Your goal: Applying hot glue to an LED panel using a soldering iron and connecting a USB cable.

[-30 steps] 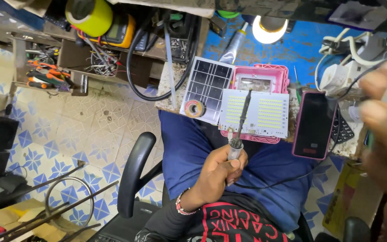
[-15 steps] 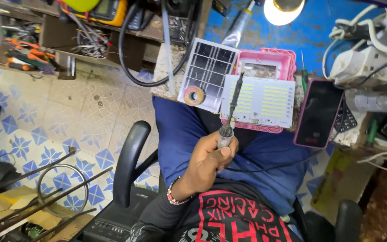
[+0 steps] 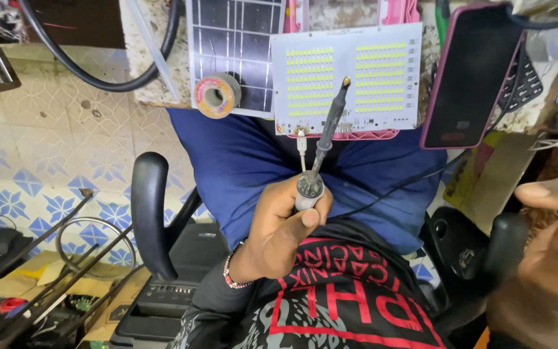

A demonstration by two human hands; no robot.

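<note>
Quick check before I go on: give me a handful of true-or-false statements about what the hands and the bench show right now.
1. The left hand holds a soldering iron in its grip. True.
2. The iron's tip is over the white LED panel. True.
3. The roll of solder wire lies on the LED panel. False: it lies on the dark solar panel, to the left of the LED panel.
4. The phone in the pink case shows a lit screen. False: its screen is dark.
5. The right hand grips the phone. False: it is blurred at the picture's right edge, apart from the phone; its hold cannot be told.
</note>
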